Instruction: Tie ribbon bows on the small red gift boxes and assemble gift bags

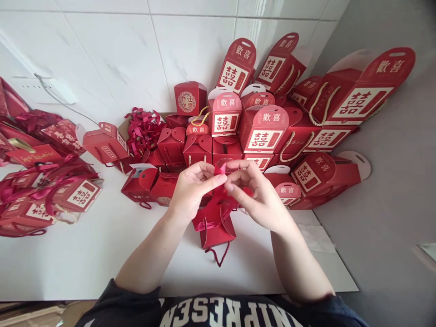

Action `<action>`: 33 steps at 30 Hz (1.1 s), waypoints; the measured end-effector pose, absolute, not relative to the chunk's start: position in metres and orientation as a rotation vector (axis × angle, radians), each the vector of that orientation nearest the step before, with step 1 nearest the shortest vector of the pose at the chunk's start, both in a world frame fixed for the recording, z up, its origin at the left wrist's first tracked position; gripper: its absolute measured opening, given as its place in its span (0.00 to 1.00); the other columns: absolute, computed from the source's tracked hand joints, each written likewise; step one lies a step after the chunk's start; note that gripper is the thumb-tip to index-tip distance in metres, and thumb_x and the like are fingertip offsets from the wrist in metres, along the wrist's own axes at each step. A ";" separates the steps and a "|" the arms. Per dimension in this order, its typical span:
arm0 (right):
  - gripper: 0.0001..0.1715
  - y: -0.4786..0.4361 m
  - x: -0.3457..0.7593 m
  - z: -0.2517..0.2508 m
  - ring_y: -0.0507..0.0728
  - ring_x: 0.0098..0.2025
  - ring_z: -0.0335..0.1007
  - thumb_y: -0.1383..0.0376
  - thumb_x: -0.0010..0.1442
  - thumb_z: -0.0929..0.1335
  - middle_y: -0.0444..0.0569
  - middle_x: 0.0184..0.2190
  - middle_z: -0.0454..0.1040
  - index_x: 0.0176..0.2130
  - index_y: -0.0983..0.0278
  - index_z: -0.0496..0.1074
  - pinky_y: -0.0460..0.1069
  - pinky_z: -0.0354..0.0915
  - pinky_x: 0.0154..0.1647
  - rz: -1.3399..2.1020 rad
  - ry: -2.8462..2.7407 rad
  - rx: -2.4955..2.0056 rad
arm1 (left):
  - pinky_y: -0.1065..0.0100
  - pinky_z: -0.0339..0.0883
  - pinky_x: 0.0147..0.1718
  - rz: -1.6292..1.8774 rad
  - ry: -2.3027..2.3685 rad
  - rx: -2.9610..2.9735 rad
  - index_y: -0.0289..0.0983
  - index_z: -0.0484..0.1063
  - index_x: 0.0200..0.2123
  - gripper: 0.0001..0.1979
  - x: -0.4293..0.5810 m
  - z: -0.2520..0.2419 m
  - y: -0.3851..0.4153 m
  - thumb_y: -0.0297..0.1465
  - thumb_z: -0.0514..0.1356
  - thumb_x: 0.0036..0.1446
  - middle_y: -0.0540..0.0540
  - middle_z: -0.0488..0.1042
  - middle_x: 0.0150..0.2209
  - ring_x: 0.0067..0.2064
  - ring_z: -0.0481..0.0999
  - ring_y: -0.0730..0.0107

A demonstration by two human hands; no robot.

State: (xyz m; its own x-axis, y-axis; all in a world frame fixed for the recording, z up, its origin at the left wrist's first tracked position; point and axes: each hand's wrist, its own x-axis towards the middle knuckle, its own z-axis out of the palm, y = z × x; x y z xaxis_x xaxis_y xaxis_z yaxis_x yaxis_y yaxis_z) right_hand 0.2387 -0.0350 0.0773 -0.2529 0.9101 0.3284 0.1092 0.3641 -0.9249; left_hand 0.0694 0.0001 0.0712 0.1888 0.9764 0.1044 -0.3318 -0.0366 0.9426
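Observation:
A red satin ribbon [220,170] is pinched between the thumb and fingers of my left hand [194,186], raised above the table. Close beside it, my right hand [254,193] has its fingers curled at the ribbon's edge, thumb near the index finger; whether it grips the ribbon I cannot tell for sure. Below both hands a small red gift box [218,231] rests on the white table, with ribbon across its top and a dark red cord handle [220,259] hanging out in front.
Many red gift boxes with rope handles, such as a large one [357,97], are stacked against the tiled wall [112,41]. A heap of red ribbons [145,129] lies behind. More ribboned boxes [81,195] sit at left. A grey wall [391,181] borders the right.

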 end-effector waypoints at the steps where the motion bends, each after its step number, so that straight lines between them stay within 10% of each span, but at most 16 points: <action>1: 0.14 -0.034 0.240 0.078 0.53 0.36 0.70 0.59 0.66 0.66 0.46 0.36 0.74 0.50 0.60 0.67 0.49 0.69 0.38 1.039 -1.639 -0.931 | 0.75 0.70 0.35 1.259 0.783 1.095 0.36 0.73 0.30 0.12 0.069 0.071 0.001 0.28 0.73 0.44 0.52 0.76 0.28 0.32 0.75 0.77; 11: 0.09 -0.037 0.235 0.077 0.53 0.32 0.73 0.59 0.61 0.72 0.44 0.29 0.77 0.33 0.63 0.77 0.48 0.69 0.38 0.879 -1.629 -0.941 | 0.73 0.70 0.35 1.272 0.672 1.287 0.40 0.75 0.35 0.12 0.067 0.079 -0.002 0.29 0.72 0.47 0.52 0.74 0.29 0.32 0.74 0.75; 17: 0.04 -0.054 0.243 0.084 0.52 0.31 0.73 0.64 0.59 0.73 0.43 0.30 0.77 0.32 0.61 0.75 0.48 0.70 0.35 0.940 -1.465 -0.791 | 0.57 0.69 0.54 0.640 0.373 1.840 0.42 0.73 0.53 0.43 0.032 0.059 0.016 0.29 0.78 0.28 0.41 0.75 0.51 0.55 0.74 0.50; 33: 0.05 -0.059 0.242 0.089 0.52 0.27 0.68 0.65 0.59 0.73 0.42 0.26 0.74 0.30 0.60 0.75 0.49 0.66 0.30 0.775 -1.439 -0.733 | 0.49 0.62 0.59 0.649 0.563 1.936 0.38 0.74 0.48 0.27 0.038 -0.029 -0.002 0.35 0.74 0.43 0.38 0.78 0.47 0.51 0.76 0.53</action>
